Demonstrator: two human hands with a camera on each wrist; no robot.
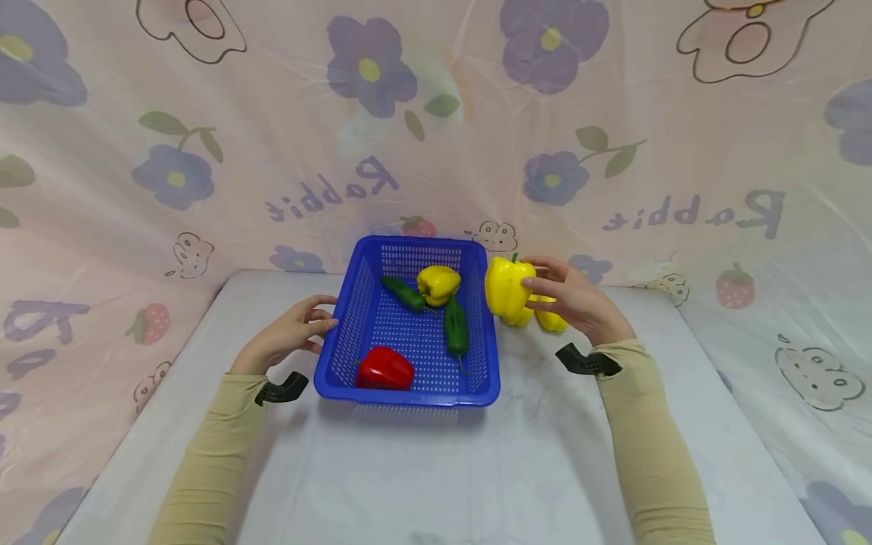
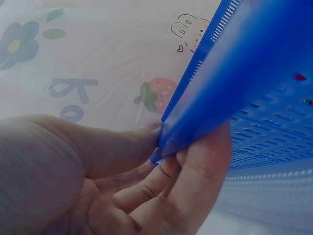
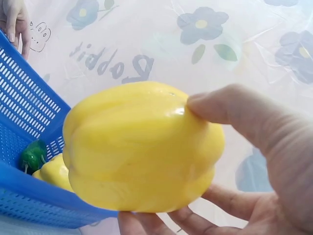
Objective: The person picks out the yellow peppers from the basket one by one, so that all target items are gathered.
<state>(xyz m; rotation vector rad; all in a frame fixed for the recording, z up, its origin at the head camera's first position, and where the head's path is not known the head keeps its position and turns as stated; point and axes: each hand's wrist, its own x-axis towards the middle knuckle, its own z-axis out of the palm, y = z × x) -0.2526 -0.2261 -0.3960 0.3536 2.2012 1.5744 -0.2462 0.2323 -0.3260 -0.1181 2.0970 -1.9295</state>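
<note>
My left hand [image 1: 289, 333] pinches the left rim of a blue plastic basket [image 1: 345, 303], thumb on one side and fingers on the other in the left wrist view. My right hand [image 1: 572, 295] holds a yellow bell pepper [image 3: 142, 147] between thumb and fingers, beside the basket's right rim and above the table. Inside the basket lie a yellow bell pepper [image 1: 439, 284], a red bell pepper [image 1: 385, 369] and two green chili peppers, one at the upper left [image 1: 405, 294] and one at the right [image 1: 455, 327].
More yellow bell pepper [image 1: 552, 319] shows on the table behind my right hand, partly hidden by it. The white-covered table [image 1: 409, 477] meets a patterned curtain [image 1: 443, 151] at the back and sides. Black wrist mounts [image 1: 282, 388] sit at both cuffs.
</note>
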